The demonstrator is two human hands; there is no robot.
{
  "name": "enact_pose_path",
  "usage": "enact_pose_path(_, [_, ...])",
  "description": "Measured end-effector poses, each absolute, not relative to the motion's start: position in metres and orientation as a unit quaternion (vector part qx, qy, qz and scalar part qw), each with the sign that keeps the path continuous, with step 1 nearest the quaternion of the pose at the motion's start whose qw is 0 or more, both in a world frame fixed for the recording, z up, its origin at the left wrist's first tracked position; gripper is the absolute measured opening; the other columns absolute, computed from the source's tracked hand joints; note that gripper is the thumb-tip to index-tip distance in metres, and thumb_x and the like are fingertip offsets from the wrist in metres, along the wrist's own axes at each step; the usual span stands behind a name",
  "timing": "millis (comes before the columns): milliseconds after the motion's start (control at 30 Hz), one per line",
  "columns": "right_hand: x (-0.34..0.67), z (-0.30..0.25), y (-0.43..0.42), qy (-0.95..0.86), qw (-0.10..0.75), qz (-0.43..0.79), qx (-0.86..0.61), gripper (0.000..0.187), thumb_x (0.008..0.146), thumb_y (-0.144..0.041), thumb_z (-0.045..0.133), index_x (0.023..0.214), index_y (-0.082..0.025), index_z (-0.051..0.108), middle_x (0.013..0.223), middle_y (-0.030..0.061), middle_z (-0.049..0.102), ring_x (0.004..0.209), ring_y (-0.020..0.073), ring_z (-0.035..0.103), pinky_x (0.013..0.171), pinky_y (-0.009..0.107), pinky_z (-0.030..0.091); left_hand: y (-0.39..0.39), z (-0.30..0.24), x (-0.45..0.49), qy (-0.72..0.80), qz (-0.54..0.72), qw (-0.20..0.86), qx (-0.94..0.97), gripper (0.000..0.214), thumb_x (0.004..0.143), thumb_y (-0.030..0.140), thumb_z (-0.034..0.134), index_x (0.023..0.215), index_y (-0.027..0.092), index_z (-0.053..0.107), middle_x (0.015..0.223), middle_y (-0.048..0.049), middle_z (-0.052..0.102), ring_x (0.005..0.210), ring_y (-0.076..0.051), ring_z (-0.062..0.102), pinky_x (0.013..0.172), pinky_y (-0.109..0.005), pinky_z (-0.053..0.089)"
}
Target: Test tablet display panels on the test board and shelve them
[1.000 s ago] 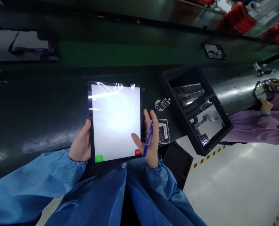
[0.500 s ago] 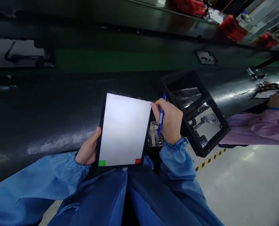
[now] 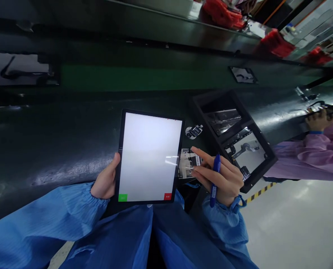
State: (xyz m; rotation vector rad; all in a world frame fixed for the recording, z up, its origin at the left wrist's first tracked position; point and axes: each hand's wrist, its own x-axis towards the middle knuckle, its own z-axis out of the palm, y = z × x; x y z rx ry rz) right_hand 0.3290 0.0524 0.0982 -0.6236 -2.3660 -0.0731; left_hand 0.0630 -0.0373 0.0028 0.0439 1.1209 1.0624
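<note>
A tablet (image 3: 151,157) with a lit white screen, a green box at its lower left corner and a red one at its lower right, is tilted up before me. My left hand (image 3: 105,180) grips its left edge, thumb at the front; the other fingers are hidden behind. Between the fingers of my right hand (image 3: 224,175) a blue pen (image 3: 215,180) is held, while thumb and index finger stretch apart toward the tablet's right side. Just beyond those fingertips lies a flat part with labels and clear tape (image 3: 185,164), partly covered by the tablet.
A black two-compartment tray (image 3: 219,139) stands at right, holding panels. Above the flat part sits a small round metallic piece (image 3: 194,131). Other device panels (image 3: 243,74) lie on the dark bench (image 3: 71,138). A co-worker's sleeve (image 3: 292,158) is at far right.
My right hand has left the tablet's upper right corner and moved down and right, with the pen still in it. The round metallic piece now shows. The left hand keeps its grip.
</note>
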Motion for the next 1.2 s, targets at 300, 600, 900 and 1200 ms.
enact_pose_path(300, [0.306, 0.13, 0.072, -0.923, 0.305, 0.13, -0.195, 0.025, 0.086, -0.021, 0.07, 0.066, -0.023, 0.055, 0.117, 0.0043, 0.075, 0.053, 0.0095, 0.06, 0.047, 0.026, 0.052, -0.034, 0.017, 0.072, 0.487, 0.488, 0.723, 0.044, 0.065, 0.092, 0.061, 0.053, 0.138, 0.015, 0.059, 0.131, -0.0128, 0.068, 0.126, -0.034, 0.059, 0.101, -0.042, 0.054])
enact_pose_path(600, [0.229, 0.119, 0.119, -0.809, 0.34, 0.387, -0.284, 0.024, 0.094, -0.038, 0.062, 0.075, -0.022, 0.061, 0.08, -0.0006, 0.07, 0.075, 0.0148, 0.069, 0.075, 0.03, 0.059, -0.037, 0.02, 0.075, 0.498, 0.475, 0.722, 0.069, 0.059, 0.089, 0.054, 0.062, 0.132, 0.014, 0.065, 0.124, -0.012, 0.072, 0.129, -0.033, 0.057, 0.107, -0.04, 0.049])
enact_pose_path(900, [0.28, 0.086, 0.124, -0.802, 0.345, 0.43, -0.231, 0.05, 0.077, -0.024, 0.079, 0.121, -0.025, 0.055, 0.131, 0.0051, 0.064, 0.122, 0.0255, 0.063, 0.112, 0.048, 0.048, -0.039, 0.022, 0.066, 0.465, 0.461, 0.755, 0.022, 0.059, 0.094, 0.055, 0.051, 0.137, 0.016, 0.062, 0.112, -0.0094, 0.077, 0.118, -0.032, 0.066, 0.1, -0.039, 0.055])
enact_pose_path(1200, [0.256, 0.055, 0.145, -0.688, 0.421, 0.52, -0.283, 0.044, 0.089, -0.064, 0.054, 0.115, -0.029, 0.054, 0.113, 0.0009, 0.072, 0.11, 0.0207, 0.069, 0.106, 0.04, 0.051, -0.038, 0.022, 0.062, 0.418, 0.488, 0.766, 0.0, 0.047, 0.099, 0.045, 0.048, 0.136, 0.019, 0.062, 0.113, -0.0058, 0.077, 0.119, -0.027, 0.065, 0.103, -0.035, 0.052])
